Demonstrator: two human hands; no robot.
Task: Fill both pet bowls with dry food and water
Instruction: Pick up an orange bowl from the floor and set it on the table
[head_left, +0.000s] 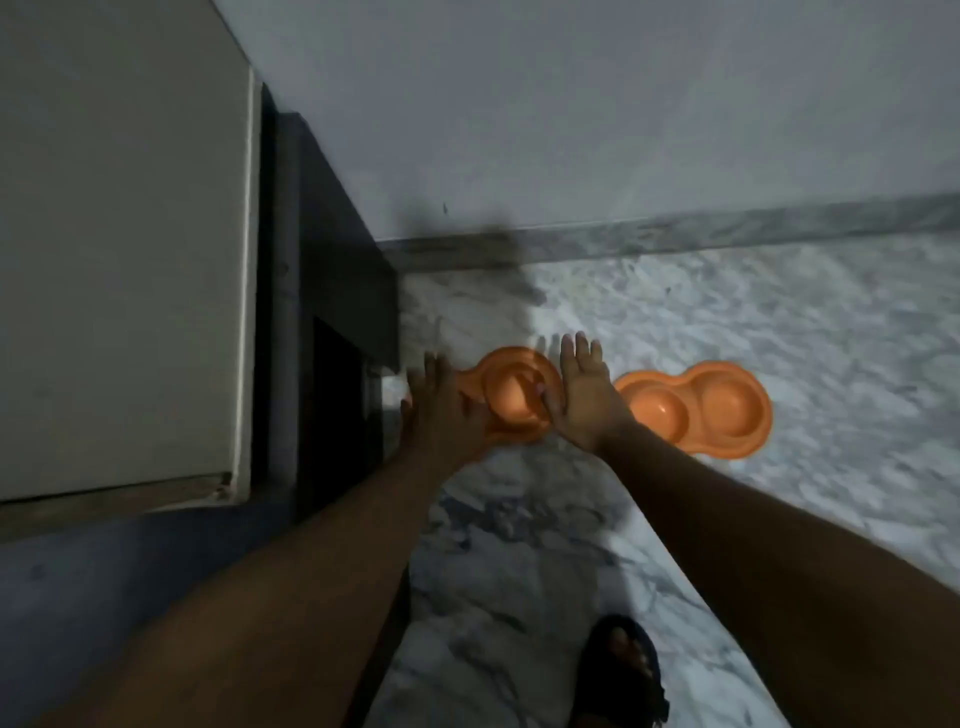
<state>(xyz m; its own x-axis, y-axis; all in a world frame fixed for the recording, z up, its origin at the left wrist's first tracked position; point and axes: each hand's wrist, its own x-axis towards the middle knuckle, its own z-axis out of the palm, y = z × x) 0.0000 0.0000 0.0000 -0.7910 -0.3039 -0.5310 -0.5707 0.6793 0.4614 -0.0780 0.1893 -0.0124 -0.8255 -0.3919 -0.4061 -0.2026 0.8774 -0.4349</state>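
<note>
Item 1. Left double bowl (514, 395): an orange plastic dish with two round wells is being kept flat on the marble floor (727, 312), close to the dark base of a cabinet (119, 260). Its left well is being covered by a hand; its right well is being left in view.

Item 2. Right double bowl (727, 410): a matching orange dish is being kept flat on the same floor, near the first and apart from it. Bare orange plastic is being shown in both of its wells.

Item 3. Left hand (441, 410): it is being held over the left end of the left double bowl, fingers straight and spread, nothing being gripped. The hand is being blurred, so contact with the dish cannot be told.

Item 4. Right hand (582, 400): it is being held over the right edge of the left double bowl, between the two dishes, fingers straight and close together, nothing being grasped. Contact cannot be told.

Item 5. Surroundings: a pale wall (571, 104) is being met by a grey skirting (727, 228); a foot in a dark sandal (623, 670) is being shown at the lower edge.
</note>
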